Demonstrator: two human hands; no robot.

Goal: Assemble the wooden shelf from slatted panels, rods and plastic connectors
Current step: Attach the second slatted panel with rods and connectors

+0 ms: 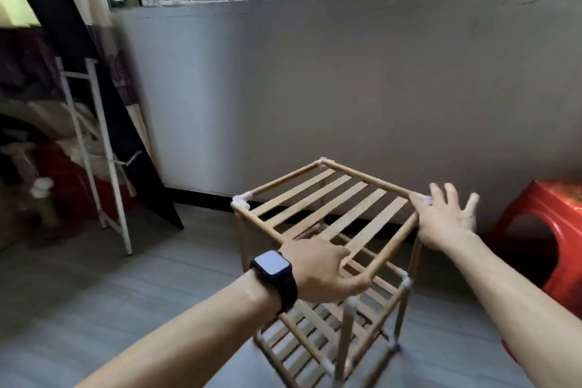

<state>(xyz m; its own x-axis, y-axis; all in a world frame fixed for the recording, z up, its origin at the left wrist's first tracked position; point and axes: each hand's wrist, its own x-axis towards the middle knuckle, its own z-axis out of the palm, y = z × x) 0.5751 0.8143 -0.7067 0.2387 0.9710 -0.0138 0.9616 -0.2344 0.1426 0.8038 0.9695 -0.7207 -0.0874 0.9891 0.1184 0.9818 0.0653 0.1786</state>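
Wooden shelf (pixel 393 246) stands upright; left hand (pixel 321 271) grips its near top corner; right hand (pixel 444 220), fingers spread, at right corner.

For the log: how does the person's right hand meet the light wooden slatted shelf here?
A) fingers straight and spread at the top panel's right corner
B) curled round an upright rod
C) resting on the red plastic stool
A: the right hand lies with straight, spread fingers at the right corner of the top panel of the light wooden slatted shelf, clear of the red plastic stool; the left hand grips the near corner.
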